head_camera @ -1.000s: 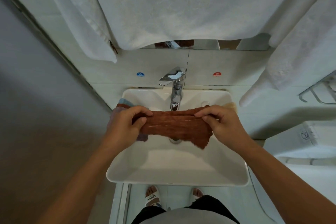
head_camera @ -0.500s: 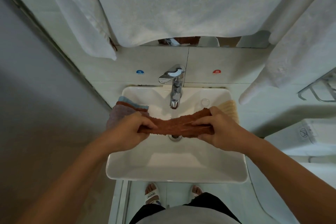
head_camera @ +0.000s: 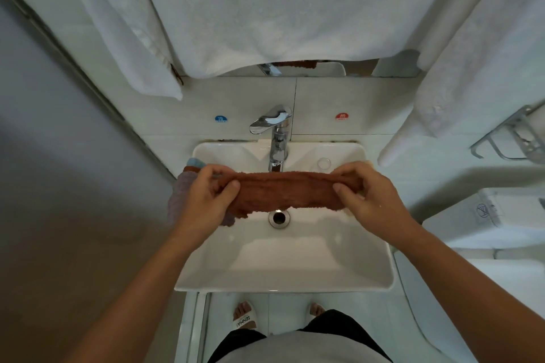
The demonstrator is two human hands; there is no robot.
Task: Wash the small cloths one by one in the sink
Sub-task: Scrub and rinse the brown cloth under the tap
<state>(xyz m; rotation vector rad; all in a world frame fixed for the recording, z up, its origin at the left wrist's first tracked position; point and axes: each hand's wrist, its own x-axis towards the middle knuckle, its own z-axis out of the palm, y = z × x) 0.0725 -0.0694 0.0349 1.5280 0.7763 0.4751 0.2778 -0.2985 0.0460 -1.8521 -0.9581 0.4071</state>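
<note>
brown cloth (head_camera: 287, 192) pulled taut again under the faucet (head_camera: 277, 138)

i watched the left hand (head_camera: 206, 200) and right hand (head_camera: 368, 200) pinch its two ends, fingers curled round the fabric. a second earlier it hung wider; half a second ago it was bunched narrower. it sat just below the faucet, above the drain (head_camera: 278, 217). i saw no water running, so i judged washing barely begun.

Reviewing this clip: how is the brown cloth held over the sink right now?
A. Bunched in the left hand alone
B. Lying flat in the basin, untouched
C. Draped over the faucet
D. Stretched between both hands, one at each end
D. The brown cloth spans from the left hand to the right hand, each gripping one end, in front of the faucet and above the drain.
</note>
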